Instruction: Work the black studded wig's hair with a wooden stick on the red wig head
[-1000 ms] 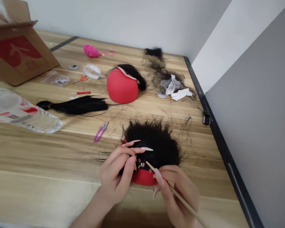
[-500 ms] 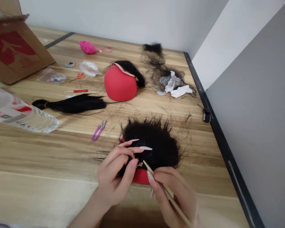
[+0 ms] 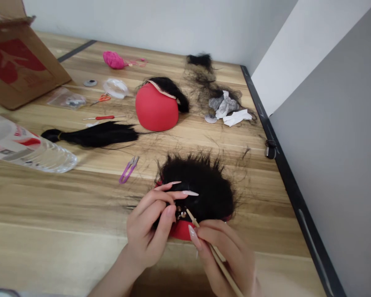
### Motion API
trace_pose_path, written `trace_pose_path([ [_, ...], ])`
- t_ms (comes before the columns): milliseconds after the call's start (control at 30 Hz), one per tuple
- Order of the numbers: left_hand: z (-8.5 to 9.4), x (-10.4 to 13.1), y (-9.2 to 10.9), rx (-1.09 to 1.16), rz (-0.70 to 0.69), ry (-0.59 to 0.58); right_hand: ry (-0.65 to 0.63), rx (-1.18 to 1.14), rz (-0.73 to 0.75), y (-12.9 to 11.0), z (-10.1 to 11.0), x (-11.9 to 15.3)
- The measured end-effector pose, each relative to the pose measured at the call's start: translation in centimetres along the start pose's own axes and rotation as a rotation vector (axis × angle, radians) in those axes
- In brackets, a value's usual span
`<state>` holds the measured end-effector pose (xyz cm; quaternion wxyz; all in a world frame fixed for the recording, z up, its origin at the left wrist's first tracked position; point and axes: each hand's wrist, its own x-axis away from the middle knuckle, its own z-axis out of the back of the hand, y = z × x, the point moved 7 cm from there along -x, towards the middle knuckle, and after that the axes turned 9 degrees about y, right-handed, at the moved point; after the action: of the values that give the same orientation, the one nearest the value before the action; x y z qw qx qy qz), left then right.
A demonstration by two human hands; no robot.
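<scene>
A black hairpiece (image 3: pixel 204 185) with short, spiky hair covers a red rounded form (image 3: pixel 183 231), whose near edge shows below it. My left hand (image 3: pixel 150 222) lies at the hairpiece's left side, thumb and index finger pinched on black hair, its other fingers stretched over the top. Next to the thumb sit small shiny metallic beads (image 3: pixel 183 214), too small to make out fully. My right hand (image 3: pixel 227 251) grips a slim wooden stick (image 3: pixel 221 266) like a pen, its tapered tip at the hair just right of the beads.
Purple thread snips (image 3: pixel 129 169), a tied black hair bundle (image 3: pixel 99 134) and a water bottle (image 3: pixel 31 144) lie left. Behind are a second red form (image 3: pixel 157 108) with hair, a red-handled hook (image 3: pixel 105 118), orange scissors (image 3: pixel 103 98), pink yarn (image 3: pixel 113 60), a cardboard box (image 3: pixel 21 66) and crumpled tissue (image 3: pixel 227 106).
My left thumb has drawn slightly left, away from the beads. My right thumb has slid a little left and down along the stick. The hairpiece stays in place.
</scene>
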<state>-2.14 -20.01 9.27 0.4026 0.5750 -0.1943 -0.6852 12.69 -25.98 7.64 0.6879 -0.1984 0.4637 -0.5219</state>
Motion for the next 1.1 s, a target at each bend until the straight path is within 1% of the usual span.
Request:
trace_pose_path([
  [367,0.02,0.19,-0.04,0.016,0.004,0.001,0.005,-0.011,-0.027,0.42,-0.11,0.32],
  [600,-0.04,0.36,-0.17,0.042,0.001,-0.008,0.044,-0.082,0.030,0.33,0.12,0.26],
  [733,-0.05,0.26,-0.06,0.034,-0.005,-0.020,0.032,-0.073,-0.028,0.64,0.15,0.31],
  [800,-0.05,0.19,-0.01,0.033,-0.004,-0.022,0.037,-0.088,-0.025,0.58,0.20,0.34],
  [867,-0.05,0.17,0.00,0.036,-0.004,-0.024,0.050,-0.110,0.009,0.31,0.30,0.37],
  [1000,-0.07,0.35,-0.17,0.042,0.000,-0.033,0.018,-0.109,-0.049,0.65,-0.03,0.34],
  [1100,-0.04,0.46,-0.24,0.053,-0.001,-0.033,0.045,-0.131,0.008,0.34,0.07,0.15],
])
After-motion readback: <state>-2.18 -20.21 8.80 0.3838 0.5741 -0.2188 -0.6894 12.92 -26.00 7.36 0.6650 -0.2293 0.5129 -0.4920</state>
